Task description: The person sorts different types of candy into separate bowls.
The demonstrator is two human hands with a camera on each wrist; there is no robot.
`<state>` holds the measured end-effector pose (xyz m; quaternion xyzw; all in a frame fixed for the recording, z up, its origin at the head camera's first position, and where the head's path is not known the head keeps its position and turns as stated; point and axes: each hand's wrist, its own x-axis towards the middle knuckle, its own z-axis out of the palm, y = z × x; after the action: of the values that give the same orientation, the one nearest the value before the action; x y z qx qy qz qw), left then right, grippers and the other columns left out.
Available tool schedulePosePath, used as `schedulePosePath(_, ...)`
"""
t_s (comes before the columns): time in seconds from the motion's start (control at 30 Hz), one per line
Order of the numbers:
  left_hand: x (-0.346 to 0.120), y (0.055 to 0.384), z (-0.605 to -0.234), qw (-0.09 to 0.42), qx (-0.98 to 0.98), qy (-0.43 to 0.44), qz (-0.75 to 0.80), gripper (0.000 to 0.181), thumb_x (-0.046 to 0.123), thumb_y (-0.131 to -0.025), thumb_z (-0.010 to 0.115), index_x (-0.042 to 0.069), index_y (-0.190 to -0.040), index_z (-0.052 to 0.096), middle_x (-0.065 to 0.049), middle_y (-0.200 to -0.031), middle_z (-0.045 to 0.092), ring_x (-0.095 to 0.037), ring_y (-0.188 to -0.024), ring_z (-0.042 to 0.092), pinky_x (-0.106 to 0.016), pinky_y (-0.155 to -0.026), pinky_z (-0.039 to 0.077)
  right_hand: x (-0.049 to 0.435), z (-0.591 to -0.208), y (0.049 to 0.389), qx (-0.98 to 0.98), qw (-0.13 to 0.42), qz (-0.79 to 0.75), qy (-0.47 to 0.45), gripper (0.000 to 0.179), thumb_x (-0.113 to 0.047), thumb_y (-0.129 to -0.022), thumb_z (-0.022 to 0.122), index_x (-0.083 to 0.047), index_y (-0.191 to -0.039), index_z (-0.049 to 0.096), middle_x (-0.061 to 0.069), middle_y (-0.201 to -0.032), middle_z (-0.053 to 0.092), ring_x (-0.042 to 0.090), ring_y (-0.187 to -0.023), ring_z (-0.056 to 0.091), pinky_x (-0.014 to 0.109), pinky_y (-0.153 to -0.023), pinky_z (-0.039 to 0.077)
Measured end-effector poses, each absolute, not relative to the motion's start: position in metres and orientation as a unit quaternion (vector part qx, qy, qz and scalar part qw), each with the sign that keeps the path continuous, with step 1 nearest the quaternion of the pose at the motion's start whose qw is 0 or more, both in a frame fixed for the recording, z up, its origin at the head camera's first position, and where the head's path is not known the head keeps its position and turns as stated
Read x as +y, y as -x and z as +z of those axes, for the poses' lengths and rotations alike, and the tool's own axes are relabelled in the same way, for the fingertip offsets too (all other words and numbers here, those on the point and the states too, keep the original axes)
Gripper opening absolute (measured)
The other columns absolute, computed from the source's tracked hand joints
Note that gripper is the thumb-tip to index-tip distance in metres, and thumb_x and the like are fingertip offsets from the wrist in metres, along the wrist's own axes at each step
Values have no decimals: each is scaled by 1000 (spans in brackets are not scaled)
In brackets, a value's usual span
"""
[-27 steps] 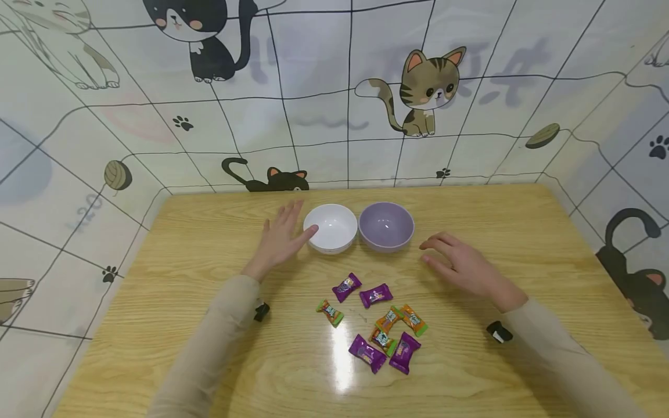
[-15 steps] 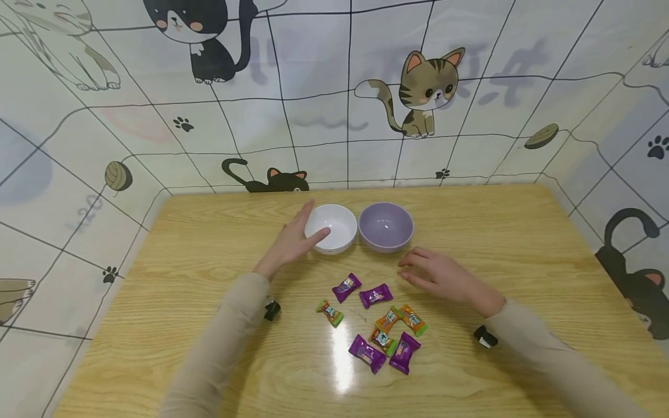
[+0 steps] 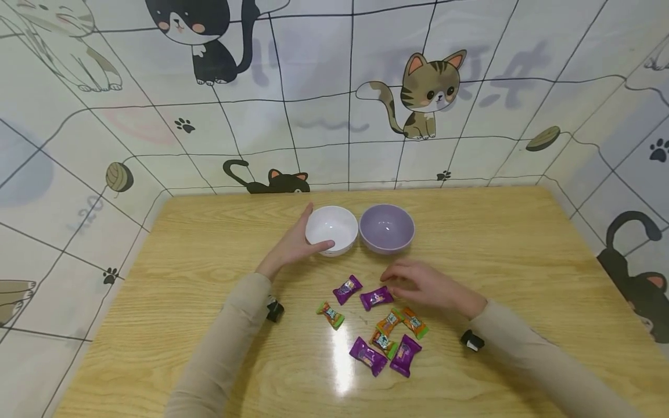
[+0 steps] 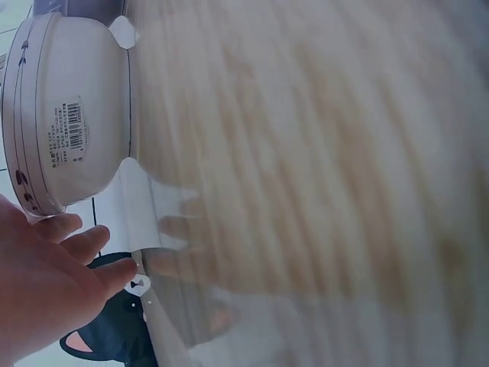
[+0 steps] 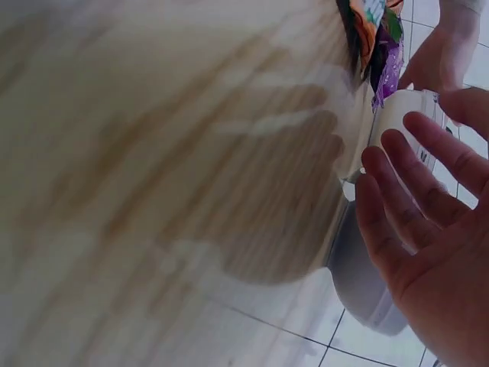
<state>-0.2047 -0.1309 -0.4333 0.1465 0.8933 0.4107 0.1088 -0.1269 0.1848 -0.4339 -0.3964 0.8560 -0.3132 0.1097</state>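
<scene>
Candy [image 3: 376, 298] lies near right hand [image 3: 425, 284], fingers parted; left hand [image 3: 294, 244], fingers spread, brackets white bowl [image 3: 340, 225] from left, perhaps steadying it.

Wood table [image 3: 177, 249], light yellow-brown, grain visible, surface glossy. Bright glare streak [image 3: 342, 366] toward near edge. Back wall [image 3: 319, 64] white, thin black grid lines; left wall [image 3: 42, 249] and right wall [image 3: 601, 151] patterned alike. Cartoon cats printed: black-and-white cat [image 3: 213, 65] upper left, tabby [image 3: 431, 96] right of centre, dark cat [image 3: 279, 182] just above table's far edge, black cat [image 3: 645, 296] on right wall. Paw print [image 3: 184, 125], yarn ball [image 3: 119, 177], pale pink patch [image 3: 138, 126] too.
</scene>
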Motion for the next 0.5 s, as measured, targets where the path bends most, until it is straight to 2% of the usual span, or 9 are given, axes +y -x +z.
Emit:
schedulePosePath(0.33,-129,208,-436,119,883,-142,430,113,37,-77,81,11,-156,5,-13,-158,17,-33,-138,29,-47,-109,29,177,-441,132,833,152,-337,410,31,-19,-89,71,-10,-118,65,-3,-115,64,17,-108,58,39,-94,46)
schedulePosePath(0.5,-129,209,-437,124,876,-148,442,112,32,-76,83,11,-156,6,-15,-157,19,-34,-137,31,-47,-109,29,175,-442,135,829,173,-351,400,34,-18,-85,75,-10,-117,65,-4,-114,64,17,-108,58,41,-96,45)
